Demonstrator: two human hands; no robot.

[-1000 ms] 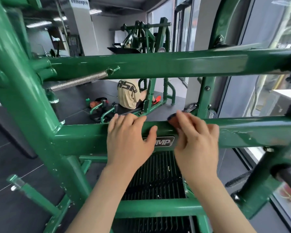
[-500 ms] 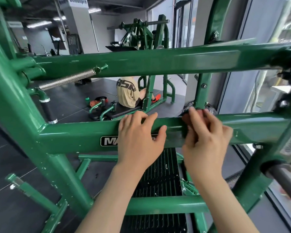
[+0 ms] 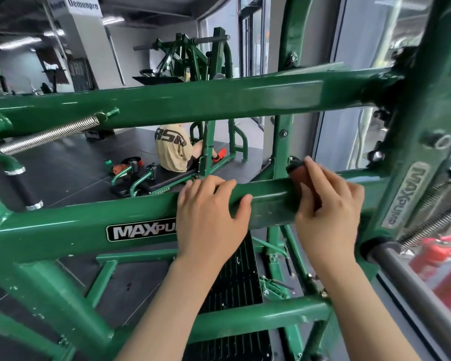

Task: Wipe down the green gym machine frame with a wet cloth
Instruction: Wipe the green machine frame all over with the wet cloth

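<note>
Left hand [image 3: 211, 217] draped over the middle crossbar [image 3: 63, 225] of the green frame, fingers curled over the top edge, thumb hooked across the near face, gripping the bar itself. Right hand [image 3: 328, 212] just beside it on the same bar, fingers pressing a dark reddish cloth [image 3: 301, 178] against the metal; cloth folded over the bar's top, mostly hidden under the fingers, only its upper left part showing. Hands close together but not touching, a short stretch of bare green paint between them.

Under the left wrist, a black-and-silver MAXPUMP badge [image 3: 141, 231] on the bar's face, its last letters covered by the hand. Below the bar, a black ribbed footplate [image 3: 235, 277] running down between the forearms, and a lower green crossbar [image 3: 245, 319] cutting across it. Above, a thicker upper crossbar [image 3: 193, 100] spanning the view, with a steel coil spring [image 3: 47, 136] hooked to it at left. At right, a slanted green upright [image 3: 412, 157] with a second badge reading down its length, a grey steel bar [image 3: 414, 287] poking out near its foot, another spring beside it.

Through the gap in the frame, a person in a beige shirt [image 3: 173, 149] seated on the dark floor by another green machine [image 3: 208, 61], back turned. Glass panels along the right side.
</note>
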